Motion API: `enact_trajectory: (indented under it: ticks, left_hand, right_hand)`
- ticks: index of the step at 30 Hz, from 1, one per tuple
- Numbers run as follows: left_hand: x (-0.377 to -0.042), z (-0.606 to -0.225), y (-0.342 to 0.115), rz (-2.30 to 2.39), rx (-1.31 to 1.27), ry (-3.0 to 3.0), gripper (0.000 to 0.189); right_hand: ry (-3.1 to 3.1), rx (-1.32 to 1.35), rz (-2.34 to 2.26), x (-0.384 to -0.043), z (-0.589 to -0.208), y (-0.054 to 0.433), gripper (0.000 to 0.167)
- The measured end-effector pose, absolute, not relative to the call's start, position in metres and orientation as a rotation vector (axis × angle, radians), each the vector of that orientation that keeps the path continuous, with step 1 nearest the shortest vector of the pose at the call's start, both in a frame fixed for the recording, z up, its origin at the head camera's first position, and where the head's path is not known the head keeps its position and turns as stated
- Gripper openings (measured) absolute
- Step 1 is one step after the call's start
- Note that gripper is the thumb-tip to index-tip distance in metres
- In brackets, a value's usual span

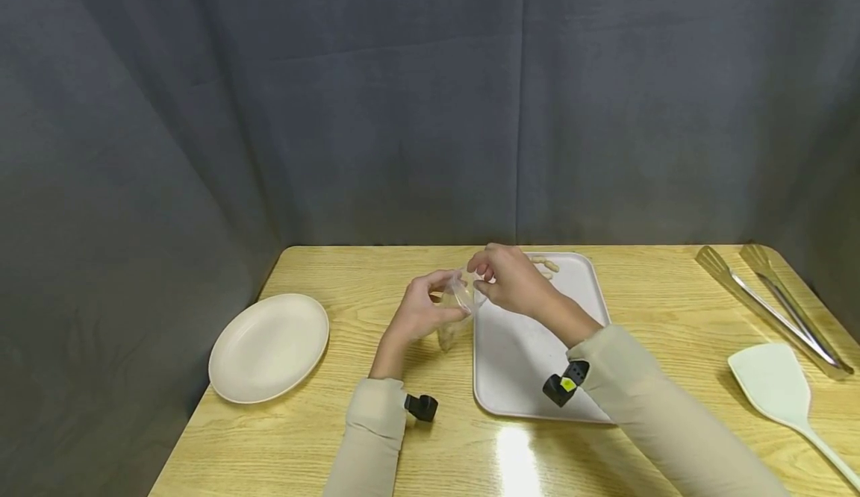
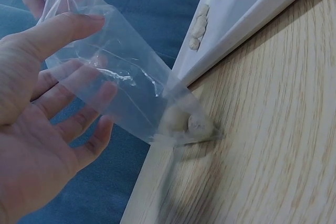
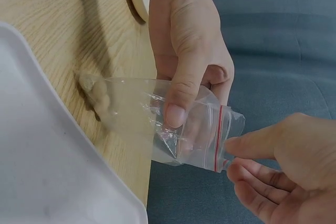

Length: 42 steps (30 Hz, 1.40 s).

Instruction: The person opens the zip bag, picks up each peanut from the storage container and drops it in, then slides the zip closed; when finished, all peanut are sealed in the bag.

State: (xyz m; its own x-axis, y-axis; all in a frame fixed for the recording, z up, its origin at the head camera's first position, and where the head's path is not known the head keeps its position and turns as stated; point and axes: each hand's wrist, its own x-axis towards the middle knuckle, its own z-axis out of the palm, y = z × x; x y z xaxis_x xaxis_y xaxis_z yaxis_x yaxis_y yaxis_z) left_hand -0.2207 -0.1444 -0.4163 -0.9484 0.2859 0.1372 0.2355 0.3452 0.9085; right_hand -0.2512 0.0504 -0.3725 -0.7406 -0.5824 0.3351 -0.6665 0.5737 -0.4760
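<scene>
Plastic bag [image 2: 131, 66] with a red line near its mouth hung slantwise between two hands, over the worktop [image 1: 457, 452] just left of the tray [image 1: 513, 355]. The left hand [image 1: 422, 310] pinched its side, thumb laid across the front and the fingers behind, blurred by the clear film. The right hand [image 1: 512, 279] pinched the bag's mouth between thumb and fingertips; how much of the edge lay between them was hard to make out. In the left wrist view that hand was mostly cut off at the top.

Pale lumps [image 2: 200, 125] sat in the bag's bottom corner, too clouded to count, and whether that corner touched the worktop could not be told.

A few peanuts [image 1: 546, 263] lay near the far end of the tray, partly hidden behind the right hand in the head view. The right sleeve [image 1: 672, 407] covered some of the tray's right edge, and both sleeves ran out of sight at the bottom.

Well apart on the left, a round plate [image 1: 269, 348] rested on the worktop. On the right lay metal tongs [image 1: 779, 319], their arms apart, and nearer, a pale spatula [image 1: 773, 381] with the end of its handle cut off. A dark curtain [image 1: 403, 109] hid everything beyond.
</scene>
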Motion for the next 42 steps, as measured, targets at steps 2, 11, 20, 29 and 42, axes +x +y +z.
enact_trajectory:
  ticks: [2, 11, 20, 29, 42]
  left_hand:
    - [-0.215, -0.409, -0.143, 1.703, 0.497, 2.544, 0.058]
    - [-0.239, -0.446, -0.149, 1.691, 0.455, 2.608, 0.059]
    - [-0.236, -0.444, -0.148, 1.691, 0.448, 2.609, 0.061]
    - [-0.236, -0.445, -0.145, 1.680, 0.461, 2.603, 0.061]
    - [-0.236, -0.446, -0.145, 1.671, 0.470, 2.603, 0.060]
  right_hand:
    - [-2.654, 1.064, 0.899, -0.251, -0.374, 0.050, 0.018]
    - [-2.694, 0.974, 0.941, -0.265, -0.369, 0.061, 0.013]
    - [-2.898, 0.600, 0.805, -0.316, -0.402, 0.119, 0.016]
    - [-2.993, 0.552, 0.708, -0.323, -0.451, 0.137, 0.020]
    - [-3.035, 0.483, 0.719, -0.322, -0.467, 0.137, 0.020]
